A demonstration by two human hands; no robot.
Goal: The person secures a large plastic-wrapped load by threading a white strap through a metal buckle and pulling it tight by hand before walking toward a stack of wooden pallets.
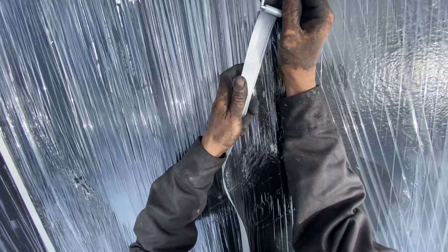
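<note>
Head view, looking onto a wall of stretch wrap [107, 93], shiny and streaked with vertical creases across the whole frame. Lower left: a pale strip [23, 196] running diagonally along the edge of the wrapped load, and a small tear [81, 183] in the film just right of it. Centre: left hand [229, 112], blackened with grime, closed around a grey strap [254, 56], thumb pressed flat along the band's face, fingers curled behind it. Below that hand, strap hanging loose, curving down past the left sleeve [179, 200] to the bottom edge of the frame. Above it, strap pulled taut, slanting up and to the right toward a small metal buckle [270, 9] at the top edge. Upper centre-right: right hand [303, 35], equally dirty, clenched into a fist at the buckle, gripping where strap and buckle meet; exact hold hidden by the top of the frame. Right sleeve [317, 177], dark grey and dusty, running down to the lower right. Far right: more film, crossed by fine diagonal lines over a dark load.
</note>
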